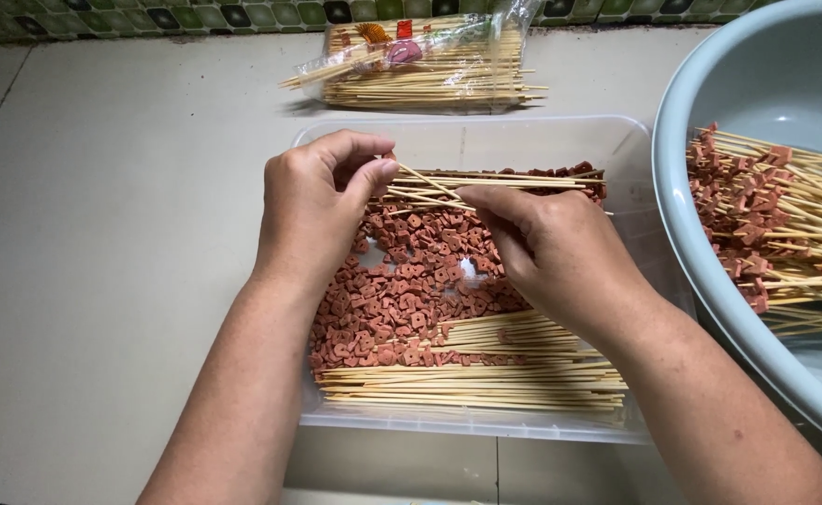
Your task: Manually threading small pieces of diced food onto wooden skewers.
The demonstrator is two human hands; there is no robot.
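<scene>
A clear plastic tray (607,140) holds several small reddish-brown pieces (402,299) with holes in them and bundles of bamboo skewers (486,379) along its near side. My left hand (313,210) pinches one thin skewer (422,180) near its tip between thumb and fingers. My right hand (551,248) is above the tray's middle with its fingers closed around that skewer's other end. More skewers with pieces threaded on them (514,180) lie across the tray's far side.
A pale blue basin (687,234) at the right holds several loaded skewers (766,215). A plastic bag of bare skewers (430,65) lies beyond the tray. A tiled wall edge (196,17) runs along the back of the beige floor.
</scene>
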